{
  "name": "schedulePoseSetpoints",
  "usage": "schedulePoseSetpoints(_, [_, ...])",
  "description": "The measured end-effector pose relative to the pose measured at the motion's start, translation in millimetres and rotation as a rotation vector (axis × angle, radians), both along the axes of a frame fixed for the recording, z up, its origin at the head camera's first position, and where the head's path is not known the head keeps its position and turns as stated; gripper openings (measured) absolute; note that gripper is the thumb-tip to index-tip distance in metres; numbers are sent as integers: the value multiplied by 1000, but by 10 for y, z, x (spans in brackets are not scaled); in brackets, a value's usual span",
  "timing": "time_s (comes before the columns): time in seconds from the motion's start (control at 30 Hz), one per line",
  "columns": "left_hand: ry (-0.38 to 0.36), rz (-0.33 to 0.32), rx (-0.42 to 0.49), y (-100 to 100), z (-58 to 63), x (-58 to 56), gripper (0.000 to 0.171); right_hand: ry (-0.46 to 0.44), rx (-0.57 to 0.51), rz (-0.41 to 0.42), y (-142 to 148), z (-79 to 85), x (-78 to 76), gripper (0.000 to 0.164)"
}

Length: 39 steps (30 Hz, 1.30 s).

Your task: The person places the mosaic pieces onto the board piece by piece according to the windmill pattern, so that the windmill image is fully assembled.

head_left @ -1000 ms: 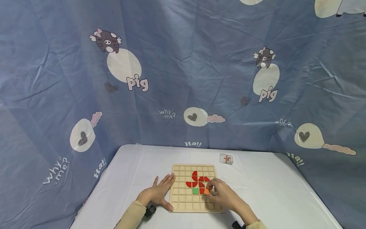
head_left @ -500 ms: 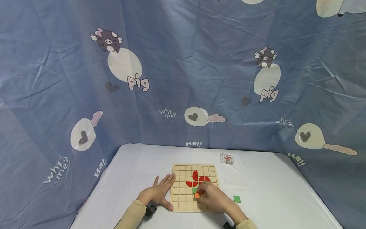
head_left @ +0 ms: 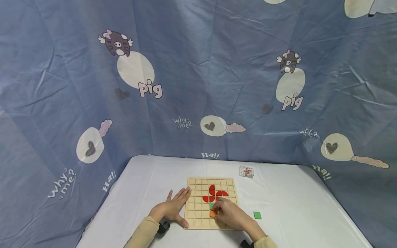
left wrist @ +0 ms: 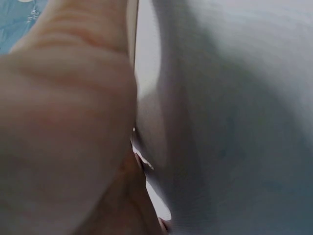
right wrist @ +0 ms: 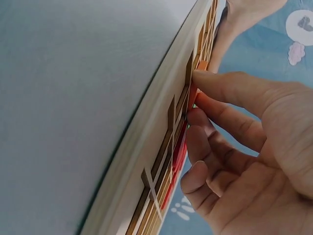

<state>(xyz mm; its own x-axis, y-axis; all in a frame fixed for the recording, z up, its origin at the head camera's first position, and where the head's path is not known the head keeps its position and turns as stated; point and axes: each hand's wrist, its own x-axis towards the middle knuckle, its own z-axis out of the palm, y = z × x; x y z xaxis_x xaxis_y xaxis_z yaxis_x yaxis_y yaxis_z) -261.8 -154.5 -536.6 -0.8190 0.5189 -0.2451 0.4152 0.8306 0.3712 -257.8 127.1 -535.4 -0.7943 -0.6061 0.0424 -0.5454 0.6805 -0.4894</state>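
Observation:
A wooden grid board (head_left: 197, 220) lies on the white table. Spread along its left edge is my left hand (head_left: 170, 208), fingers straight, thumb near the front corner. My right hand (head_left: 229, 212) pinches an orange square tile (head_left: 212, 214) between thumb and index finger, down at a cell just in front of a green square tile (head_left: 212, 205) on the board. In the right wrist view the orange tile (right wrist: 193, 93) shows between the fingertips, its far part hidden. Red quarter-round pieces (head_left: 212, 189) form a pinwheel in cells behind; my right hand covers some of them.
Another green tile (head_left: 257, 215) lies on the table right of the board. Behind the board's right corner stands a small clear piece with a printed grid and pinwheel picture (head_left: 246, 171). A blue patterned cloth (head_left: 186, 69) hangs around the table.
My right hand has carried the orange tile left and toward me, then lowered it to the board. The loose green tile has come into sight beside it. My left hand stays put.

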Motion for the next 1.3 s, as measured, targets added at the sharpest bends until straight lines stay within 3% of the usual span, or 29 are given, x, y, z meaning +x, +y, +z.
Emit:
schedulePoseSetpoints(0.8, [1,5,-7,0,-28,-17,136,-30,-38,-19,-16,3,0,13])
schedulePoseSetpoints(1.3, [6,-7,-13,6,-4,-12,135,89,-61,-39,115,75,89,9])
